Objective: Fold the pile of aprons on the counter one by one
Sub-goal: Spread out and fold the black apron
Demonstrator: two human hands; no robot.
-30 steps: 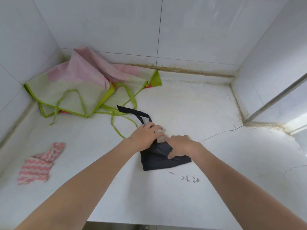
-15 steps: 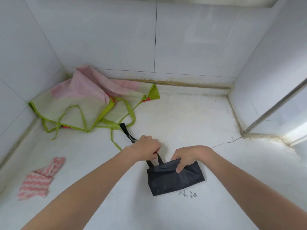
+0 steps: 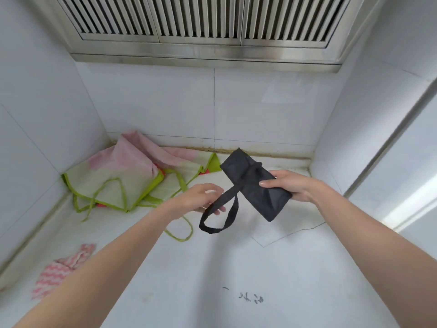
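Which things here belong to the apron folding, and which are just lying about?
Belong:
black folded apron, held in right hand
its strap, at left hand
green-trimmed apron

Lying about:
pink striped cloth
scribble on counter

A pink-and-white zigzag cloth [image 3: 58, 271] lies crumpled at my near left on the white bench [image 3: 212, 280]. A slatted steel vent hood [image 3: 201, 27] hangs above the tiled wall [image 3: 260, 105] (grimy seam below). Dark scribbles [image 3: 250, 297] mark the bench.
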